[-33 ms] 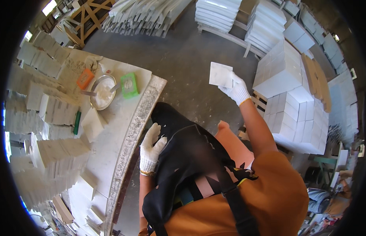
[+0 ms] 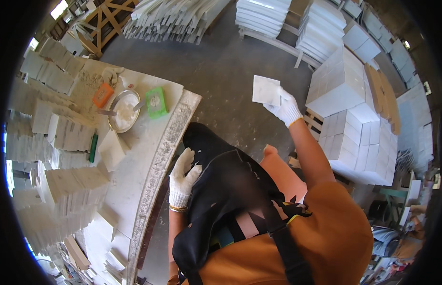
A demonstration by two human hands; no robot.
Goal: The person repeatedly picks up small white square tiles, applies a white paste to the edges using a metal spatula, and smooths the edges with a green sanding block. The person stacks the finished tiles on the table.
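In its white knitted glove, my right hand (image 2: pixel 286 108) grips the edge of a square white stone tile (image 2: pixel 265 89), held out over the floor at the right. My left hand (image 2: pixel 184 178), gloved too, lies against the black apron (image 2: pixel 216 190) with thumb and fingers apart and nothing in it. Beside it runs the rough edge of a stone-topped table (image 2: pixel 168 137). On that table a metal bowl (image 2: pixel 134 121) contains white paste and has tools resting across it. A green box (image 2: pixel 157 103) and an orange box (image 2: pixel 102 95) flank the bowl.
Stacks of white tiles (image 2: pixel 73 183) crowd the table's left side, near a green bar (image 2: pixel 93 147). White boxes (image 2: pixel 347 85) are piled on a pallet at the right. Farther off are long stone strips (image 2: pixel 173 21), stacked slabs (image 2: pixel 261 19) and a wooden crate (image 2: pixel 104 23).
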